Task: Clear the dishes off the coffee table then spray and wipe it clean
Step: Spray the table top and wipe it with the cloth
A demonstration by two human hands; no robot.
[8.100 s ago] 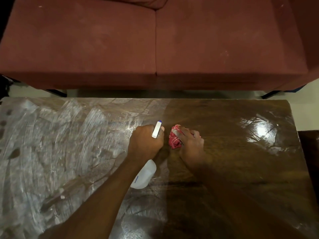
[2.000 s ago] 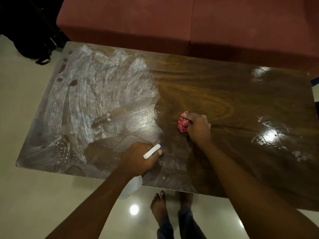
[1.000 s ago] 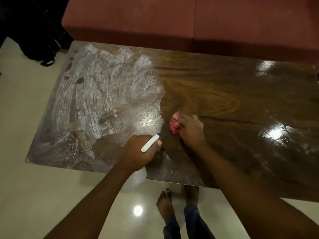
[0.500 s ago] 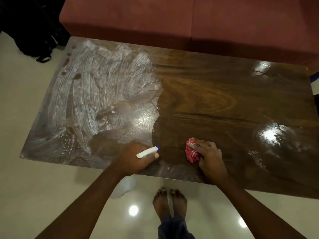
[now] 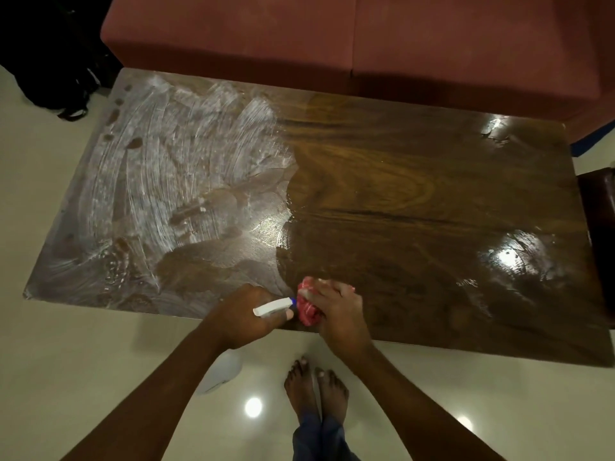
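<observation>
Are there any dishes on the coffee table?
No, on the coffee table lie only white streaks and the cloth under the right hand; the left hand holds a spray bottle.

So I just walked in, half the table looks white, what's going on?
A person stands at the coffee table. The right hand holds a red cloth against the tabletop near its front edge; the left hand grips a white spray bottle beside it. White smears cover the table's left half; the right half looks dark and glossy.

Most of spray bottle (image 5: 270, 307) behind L hand (image 5: 239, 316), cloth (image 5: 307, 311) partly under R hand (image 5: 336, 314), sofa (image 5: 332, 38) top out of frame.
</observation>
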